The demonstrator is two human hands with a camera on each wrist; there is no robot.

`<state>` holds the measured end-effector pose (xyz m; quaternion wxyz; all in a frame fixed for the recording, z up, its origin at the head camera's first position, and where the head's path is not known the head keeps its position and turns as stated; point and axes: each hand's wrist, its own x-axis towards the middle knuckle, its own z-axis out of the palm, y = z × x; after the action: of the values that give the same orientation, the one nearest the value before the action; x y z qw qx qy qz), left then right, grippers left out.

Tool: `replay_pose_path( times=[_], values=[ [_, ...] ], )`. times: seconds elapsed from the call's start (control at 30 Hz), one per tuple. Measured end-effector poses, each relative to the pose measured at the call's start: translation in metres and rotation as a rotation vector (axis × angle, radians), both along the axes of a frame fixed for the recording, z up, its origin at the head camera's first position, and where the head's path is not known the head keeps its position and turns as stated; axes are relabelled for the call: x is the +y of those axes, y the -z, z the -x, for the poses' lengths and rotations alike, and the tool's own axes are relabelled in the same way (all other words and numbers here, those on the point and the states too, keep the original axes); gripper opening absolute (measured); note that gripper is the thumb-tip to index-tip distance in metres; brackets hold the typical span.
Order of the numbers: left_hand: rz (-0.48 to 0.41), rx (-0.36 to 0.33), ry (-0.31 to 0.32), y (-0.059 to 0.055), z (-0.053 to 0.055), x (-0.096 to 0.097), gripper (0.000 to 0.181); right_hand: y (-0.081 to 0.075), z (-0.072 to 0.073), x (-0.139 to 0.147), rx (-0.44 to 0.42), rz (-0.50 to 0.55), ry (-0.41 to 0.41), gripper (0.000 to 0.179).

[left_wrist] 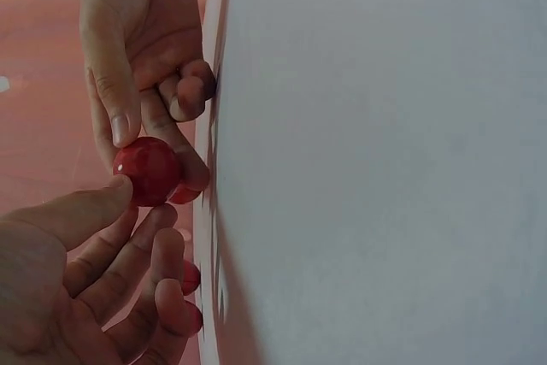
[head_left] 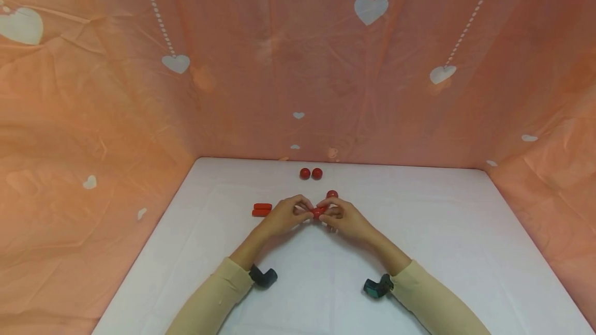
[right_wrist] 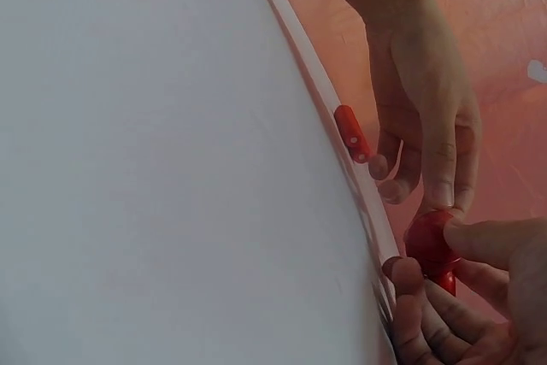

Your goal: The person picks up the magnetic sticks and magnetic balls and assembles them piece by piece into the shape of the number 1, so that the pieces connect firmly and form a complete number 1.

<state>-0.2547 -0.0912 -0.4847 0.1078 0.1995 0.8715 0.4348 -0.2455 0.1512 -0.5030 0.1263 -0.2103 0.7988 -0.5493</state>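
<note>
A glossy red ball (head_left: pixel 317 213) is pinched between the fingertips of both hands over the white table. My left hand (head_left: pixel 287 215) holds it from the left, thumb and fingers on its side, as the left wrist view shows with the red ball (left_wrist: pixel 149 172) up close. From the other side my right hand (head_left: pixel 348 219) pinches the same ball. Just behind the right fingers shows a second red ball (head_left: pixel 332 194). A further red piece (right_wrist: pixel 444 281) appears beside the held ball in the right wrist view; whether they are joined I cannot tell.
Two red rods (head_left: pixel 262 210) lie side by side left of the left hand. Farther back, two red balls (head_left: pixel 304 173) sit close together on the white table (head_left: pixel 419 252). Orange cloth (head_left: pixel 298 66) with white hearts hangs behind the table and at its sides.
</note>
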Motion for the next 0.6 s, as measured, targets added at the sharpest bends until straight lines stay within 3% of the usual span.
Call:
replay_pose_path(
  times=[0.37, 0.6],
  values=[
    [0.016, 0.008, 0.000, -0.008, -0.001, -0.008, 0.021, 0.004, 0.002, -0.001, 0.000, -0.009, 0.043, 0.031],
    [0.105, 0.051, -0.017, -0.018, 0.003, -0.025, 0.023, 0.001, 0.001, -0.001, -0.028, 0.017, 0.061, 0.030]
  ],
)
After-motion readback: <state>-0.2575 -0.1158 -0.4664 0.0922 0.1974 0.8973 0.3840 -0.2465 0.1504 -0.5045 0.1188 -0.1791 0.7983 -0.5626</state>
